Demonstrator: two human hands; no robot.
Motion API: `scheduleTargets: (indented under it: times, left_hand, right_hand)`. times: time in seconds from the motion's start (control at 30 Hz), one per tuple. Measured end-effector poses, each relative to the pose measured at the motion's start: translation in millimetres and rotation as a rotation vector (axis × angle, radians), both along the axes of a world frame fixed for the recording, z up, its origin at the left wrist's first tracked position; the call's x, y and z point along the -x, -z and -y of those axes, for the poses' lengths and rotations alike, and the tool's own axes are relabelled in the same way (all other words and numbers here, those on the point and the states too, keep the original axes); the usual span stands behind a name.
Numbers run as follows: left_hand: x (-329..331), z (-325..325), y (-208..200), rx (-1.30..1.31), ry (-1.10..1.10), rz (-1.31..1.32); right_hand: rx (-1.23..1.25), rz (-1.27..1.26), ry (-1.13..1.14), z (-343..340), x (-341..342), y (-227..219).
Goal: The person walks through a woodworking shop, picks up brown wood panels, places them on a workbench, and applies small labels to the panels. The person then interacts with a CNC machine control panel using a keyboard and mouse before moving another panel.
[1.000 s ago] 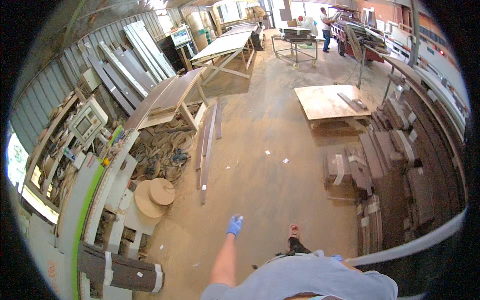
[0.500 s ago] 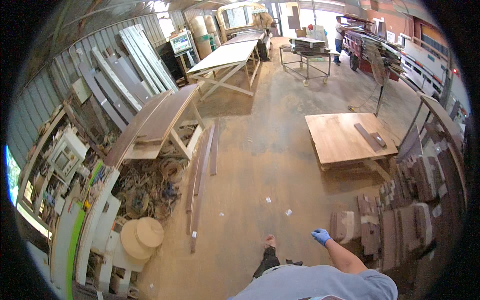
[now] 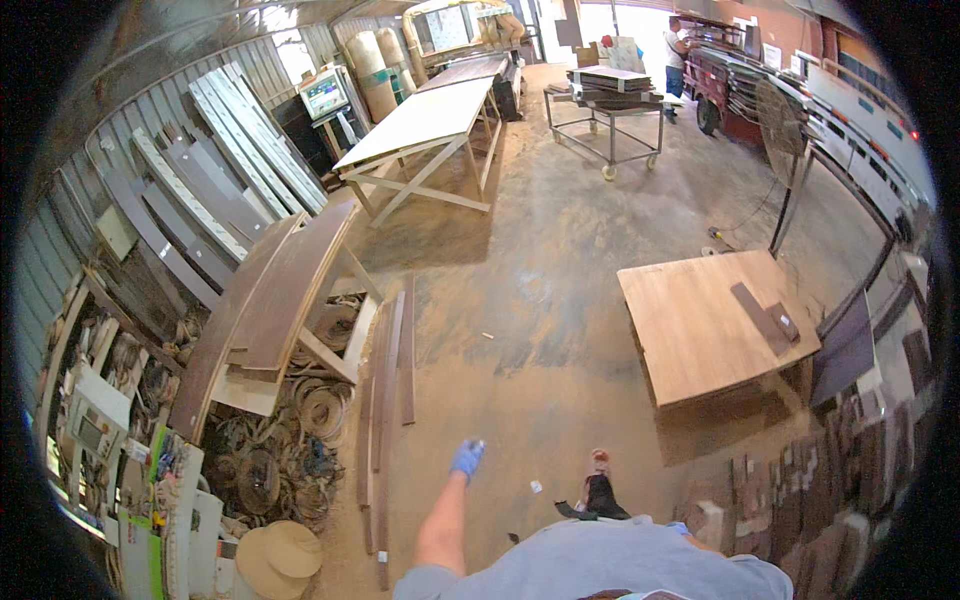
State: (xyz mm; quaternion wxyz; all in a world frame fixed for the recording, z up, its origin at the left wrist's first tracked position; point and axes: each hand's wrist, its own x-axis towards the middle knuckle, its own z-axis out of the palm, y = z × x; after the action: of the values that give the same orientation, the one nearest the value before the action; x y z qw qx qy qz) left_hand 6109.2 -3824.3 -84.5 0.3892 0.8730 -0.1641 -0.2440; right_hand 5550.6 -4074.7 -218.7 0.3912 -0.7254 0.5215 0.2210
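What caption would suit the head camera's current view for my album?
Blue-gloved left hand over a dusty workshop floor, dark boards lying to its left, a low wooden platform ahead right.

Left hand [image 3: 466, 458]: covered by a close-fitting, bright blue glove; a greyer tone is seen at the fingertips.
Right hand [image 3: 680, 527]: mostly hidden by the shirt [image 3: 600, 560]; only a sliver of blue is shown.
Shirt: coloured a plain, soft grey-blue.
Left sleeve [image 3: 425, 581]: cut short in the same grey-blue, the forearm left bare.
Trouser leg [image 3: 603, 497]: coloured black or nearly so.
Foot [image 3: 600, 462]: footwear cannot be made out.
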Motion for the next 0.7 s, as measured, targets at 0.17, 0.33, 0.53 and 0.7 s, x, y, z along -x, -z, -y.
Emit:
scheduleTargets:
  times: [0.17, 0.33, 0.53, 0.7]
  left_hand:
    - [-62, 132, 16, 0.064, 0.006, -0.003]
    - [-73, 154, 67, -0.190, -0.033, -0.228]
    - [-130, 171, 102, -0.602, 0.051, -0.563]
    - [-300, 275, 92, -0.585, 0.067, -0.488]
  right_hand:
    - [0.001, 0.006, 0.025, 169, -122, -3]
    - [-0.057, 0.276, 0.091, 336, -333, -69]
    - [0.067, 0.434, 0.088, 478, -552, -95]
    - [-0.057, 0.252, 0.100, 536, -666, -87]
